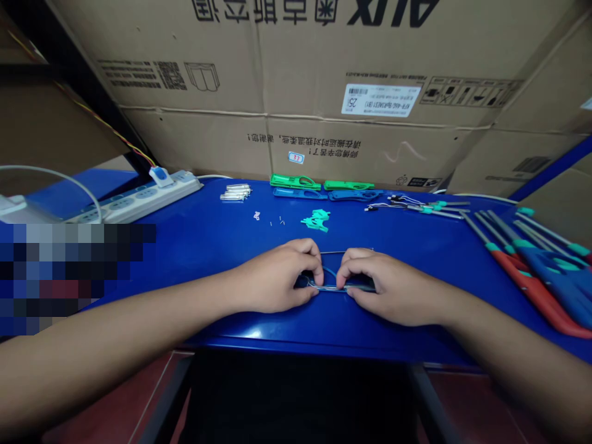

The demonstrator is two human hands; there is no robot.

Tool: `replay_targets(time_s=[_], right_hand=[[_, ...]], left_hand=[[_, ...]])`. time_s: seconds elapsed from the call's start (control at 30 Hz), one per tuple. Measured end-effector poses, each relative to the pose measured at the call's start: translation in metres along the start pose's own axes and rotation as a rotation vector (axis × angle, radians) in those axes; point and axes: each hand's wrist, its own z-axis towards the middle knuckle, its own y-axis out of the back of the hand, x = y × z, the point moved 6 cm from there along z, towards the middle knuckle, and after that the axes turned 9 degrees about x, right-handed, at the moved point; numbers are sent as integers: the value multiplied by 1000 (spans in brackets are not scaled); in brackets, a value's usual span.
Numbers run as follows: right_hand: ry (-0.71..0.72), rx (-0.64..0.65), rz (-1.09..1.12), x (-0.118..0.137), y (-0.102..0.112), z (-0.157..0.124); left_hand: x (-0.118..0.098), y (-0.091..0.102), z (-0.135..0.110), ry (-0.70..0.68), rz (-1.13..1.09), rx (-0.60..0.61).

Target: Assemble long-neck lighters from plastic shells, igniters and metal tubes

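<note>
- left hand (272,277): fingers curled in, thumb and fingertips (316,265) pinching a thin wire loop (330,287), blue wire with a bright metal strand
- right hand (388,290): same pinch on the other side of the loop, fingertips almost touching the left hand's
- grip: both hands pressed together on the loop, not spread; exact contact points partly hidden by the fingers
- wire loop: mid-worktop, near the front edge, held just above or on the blue worktop (217,250); a thin metal rod (333,252) shows behind the fingers
- back edge, centre: green plastic clips (296,182) and blue plastic clips (300,193), side by side
- ahead of the hands: small teal plastic parts (317,219), a few tiny pins (276,222) to their left
- back edge, left of centre: short metal tubes (235,193)
- back edge, right: wired leads with teal sleeves (416,206)
- right edge: long metal-shafted tools with red handles (536,302) and blue handles (550,271), stacked side by side
- back left corner: white power strip (139,201)
- behind worktop: large cardboard carton (324,80), leaning
</note>
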Motion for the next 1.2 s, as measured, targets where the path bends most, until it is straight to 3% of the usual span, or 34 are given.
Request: replay_targets(time_s=[0.5, 0.77, 1.2], right_hand=[[49, 19, -28, 4, -5, -4], [184, 18, -92, 10, -4, -7], [103, -92, -175, 14, -5, -11]], left_hand=[[-5, 2, -2, -76, -42, 36], [-2, 7, 0, -58, 32, -85], [-4, 2, -2, -110, 125, -67]])
